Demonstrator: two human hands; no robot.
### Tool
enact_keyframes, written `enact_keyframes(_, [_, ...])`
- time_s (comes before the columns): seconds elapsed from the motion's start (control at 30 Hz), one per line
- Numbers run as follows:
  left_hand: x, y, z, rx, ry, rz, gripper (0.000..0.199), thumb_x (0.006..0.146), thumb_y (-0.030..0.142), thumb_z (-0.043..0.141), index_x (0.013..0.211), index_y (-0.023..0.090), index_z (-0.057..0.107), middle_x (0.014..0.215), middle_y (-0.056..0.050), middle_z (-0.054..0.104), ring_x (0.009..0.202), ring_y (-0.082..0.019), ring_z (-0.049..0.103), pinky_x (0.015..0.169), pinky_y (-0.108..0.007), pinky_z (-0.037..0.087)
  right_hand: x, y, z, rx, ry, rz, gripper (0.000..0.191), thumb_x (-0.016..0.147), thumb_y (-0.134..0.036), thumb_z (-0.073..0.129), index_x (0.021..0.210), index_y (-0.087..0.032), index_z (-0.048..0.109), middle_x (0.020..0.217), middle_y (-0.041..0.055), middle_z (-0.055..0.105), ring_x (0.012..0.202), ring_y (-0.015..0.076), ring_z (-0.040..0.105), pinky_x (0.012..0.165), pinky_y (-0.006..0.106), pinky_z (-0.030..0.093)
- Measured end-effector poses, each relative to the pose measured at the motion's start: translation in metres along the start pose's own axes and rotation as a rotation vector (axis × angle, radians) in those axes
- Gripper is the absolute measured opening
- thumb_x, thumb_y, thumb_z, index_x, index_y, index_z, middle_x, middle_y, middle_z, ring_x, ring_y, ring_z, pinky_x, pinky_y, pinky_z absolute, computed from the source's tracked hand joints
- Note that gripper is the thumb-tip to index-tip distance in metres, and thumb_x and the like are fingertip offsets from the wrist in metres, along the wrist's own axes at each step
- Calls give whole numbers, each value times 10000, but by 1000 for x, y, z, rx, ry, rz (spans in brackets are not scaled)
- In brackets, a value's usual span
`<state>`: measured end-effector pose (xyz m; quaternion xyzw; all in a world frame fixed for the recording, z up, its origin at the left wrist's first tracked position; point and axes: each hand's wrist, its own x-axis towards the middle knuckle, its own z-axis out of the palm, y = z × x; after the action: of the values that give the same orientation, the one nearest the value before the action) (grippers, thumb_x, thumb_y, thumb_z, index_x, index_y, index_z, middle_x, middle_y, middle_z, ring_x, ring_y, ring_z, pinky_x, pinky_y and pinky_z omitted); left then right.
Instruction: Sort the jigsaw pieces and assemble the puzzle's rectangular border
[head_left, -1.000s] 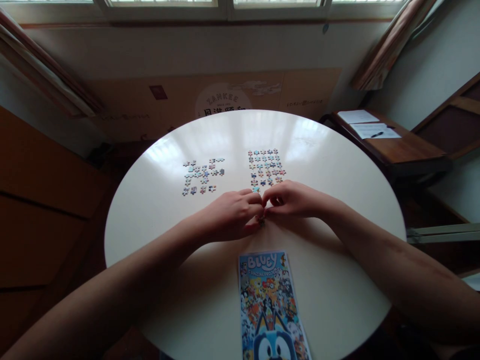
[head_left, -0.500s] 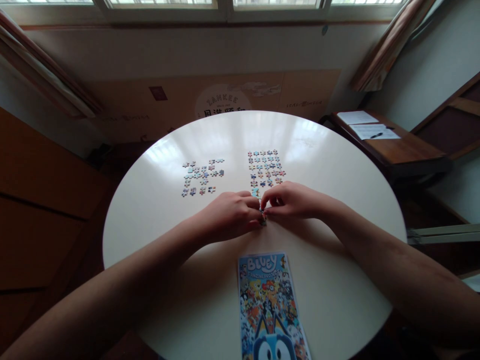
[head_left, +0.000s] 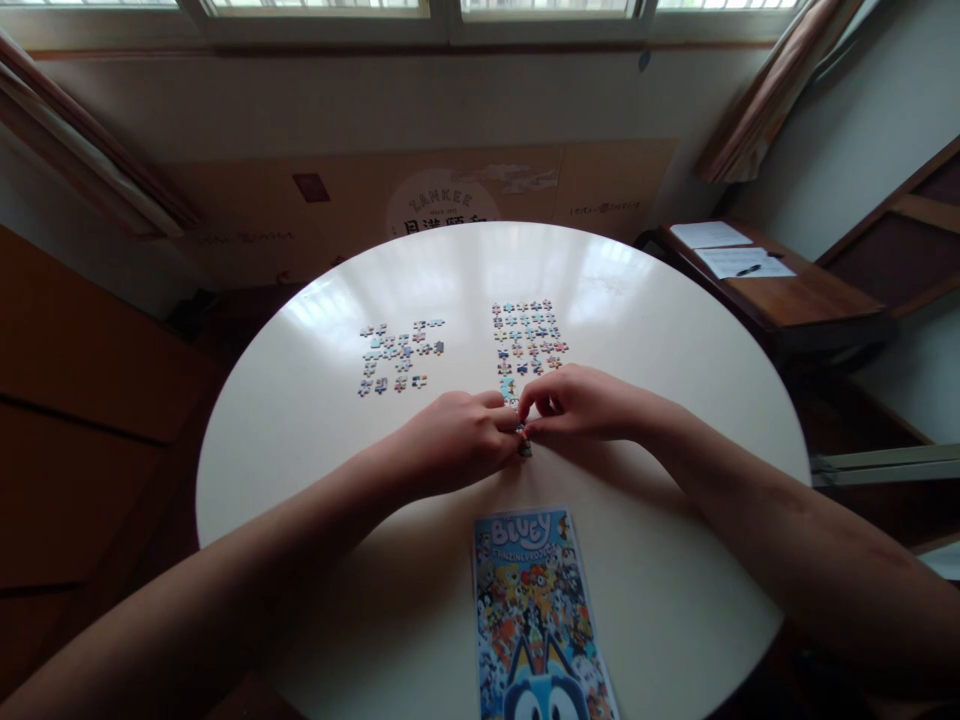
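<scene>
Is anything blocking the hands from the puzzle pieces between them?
Nothing visible. The left hand and right hand are right at the puzzle pieces, partly hiding them. The Bluey picture lies nearer the person, out of the way.

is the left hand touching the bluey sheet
Apart: the head view shows white tabletop between the left hand and the Bluey sheet.

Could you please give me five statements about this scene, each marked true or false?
1. The left hand and right hand are close together. True.
2. The poster lies beyond both hands. False: the poster lies nearer the person.
3. Loose puzzle pieces lie beyond the hands. True.
4. The round table is black. False: the round table is white.
5. The pen lies among the puzzle pieces. False: the pen lies on the desk's papers.
</scene>
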<state>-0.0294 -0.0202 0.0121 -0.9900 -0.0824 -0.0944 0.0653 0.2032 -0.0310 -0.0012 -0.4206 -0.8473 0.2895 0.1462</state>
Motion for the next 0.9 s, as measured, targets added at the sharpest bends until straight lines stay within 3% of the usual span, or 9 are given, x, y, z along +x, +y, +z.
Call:
enact_keyframes(0.5, [1,12,-6,129,-119,14,210,938,127,538,839,167,719,871,-53,701,753,-193,560,528,-321,389,2,1,1,-27,2,-6,147,852,-343,703,927,-223,743,714,-23,654,627,116,555,592,254,341])
enact_keyframes(0.9, [-1,2,1,-24,-1,-40,229,959,156,552,770,201,675,808,9,701,723,-163,567,520,-286,371,1,0,2,-11,9,11,133,836,-313,701,935,-240,752,722,-19,662,637,123,557,602,259,343])
